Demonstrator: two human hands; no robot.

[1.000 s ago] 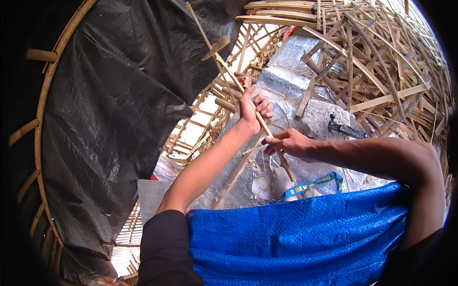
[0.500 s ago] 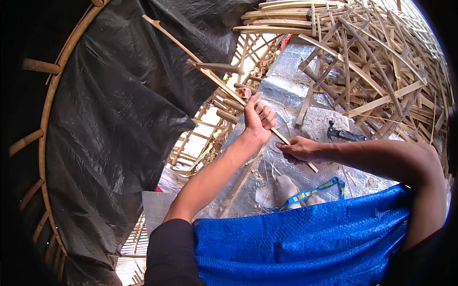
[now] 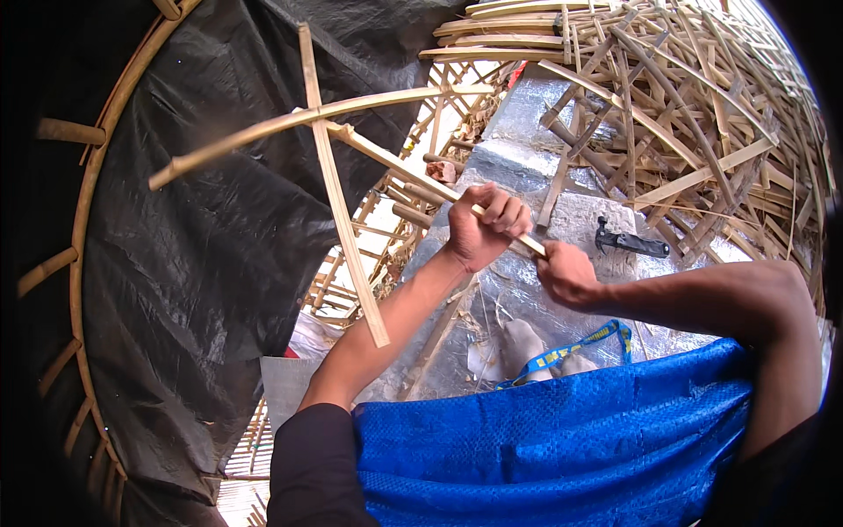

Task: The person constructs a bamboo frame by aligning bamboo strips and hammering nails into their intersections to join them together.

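My left hand [image 3: 488, 227] is closed around a pale bamboo strip [image 3: 395, 165]. Further down the same strip, my right hand [image 3: 571, 273] grips its near end, fingers wrapped round. At the strip's far end, two more bamboo slats cross: a curved slat [image 3: 224, 143] reaching left and right, and a straighter slat [image 3: 344, 224] hanging down beside my left forearm. The three appear joined where they meet; how they are fastened is too small to tell. This piece is held in the air, partly before a black plastic sheet.
A large heap of crossed bamboo pieces [image 3: 702, 132] fills the far right. A black-handled tool [image 3: 634, 241] lies on a pale block [image 3: 584, 215]. Blue woven sheeting [image 3: 544, 439] covers my lap, near a blue-yellow strap [image 3: 562, 351]. Black plastic sheeting [image 3: 193, 263] hangs left behind bamboo framing.
The bamboo piece has turned from nearly edge-on, so its crossing slats now spread out in view. My right hand has shifted slightly up and right; both hands keep hold.
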